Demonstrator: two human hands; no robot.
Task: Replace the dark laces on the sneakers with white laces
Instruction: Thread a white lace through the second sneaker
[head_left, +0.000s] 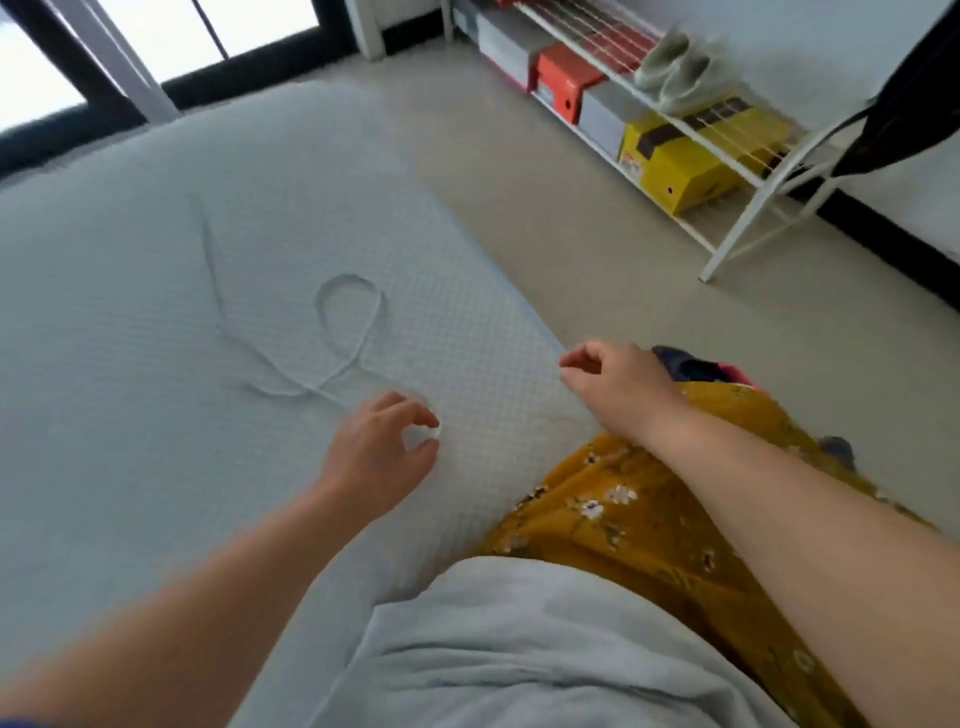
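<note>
Your left hand (382, 441) hovers low over the pale mattress (130, 364), fingers curled, thumb and fingertips pinching a small bunch of the white lace (332, 332). From that pinch the lace runs away from you across the mattress, crosses over itself in a round loop, and trails off in a long thin line toward the far side of the mattress. Your right hand (608, 384) hangs just past the mattress edge, over your yellow flowered skirt (649, 519); its fingers are loosely curled, and blur keeps me from telling whether they hold anything. A dark sneaker (696, 369) peeks out beyond that hand, mostly hidden by it. Well beyond the mattress, across the floor, a white rack (737, 244) carries shoe boxes and pale shoes (670, 65).
</note>
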